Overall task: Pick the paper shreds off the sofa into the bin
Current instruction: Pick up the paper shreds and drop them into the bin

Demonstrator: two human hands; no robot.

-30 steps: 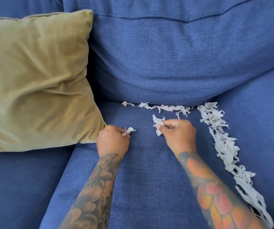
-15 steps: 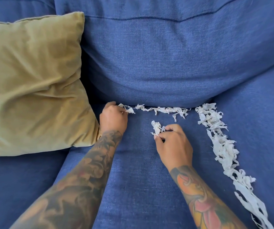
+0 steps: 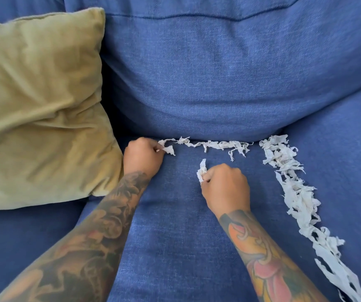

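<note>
White paper shreds lie on the blue sofa seat point(image 3: 175, 236). One thin row of shreds point(image 3: 216, 144) runs along the crease under the back cushion. A thicker trail of shreds point(image 3: 299, 197) runs down the seat's right side. My left hand point(image 3: 142, 156) is at the row's left end and pinches a small shred point(image 3: 169, 149). My right hand point(image 3: 225, 187) rests on the seat in the middle, fingers curled round a bunch of shreds point(image 3: 201, 170) that sticks out on its left. No bin is in view.
An olive-green cushion point(image 3: 38, 105) leans on the sofa at the left, touching my left hand's side. The blue back cushion point(image 3: 218, 73) bulges over the crease behind the shreds.
My left hand reached forward from mid-seat to the left end of the shred row at the crease and stays there. My right hand kept its bunch and drew back slightly.
</note>
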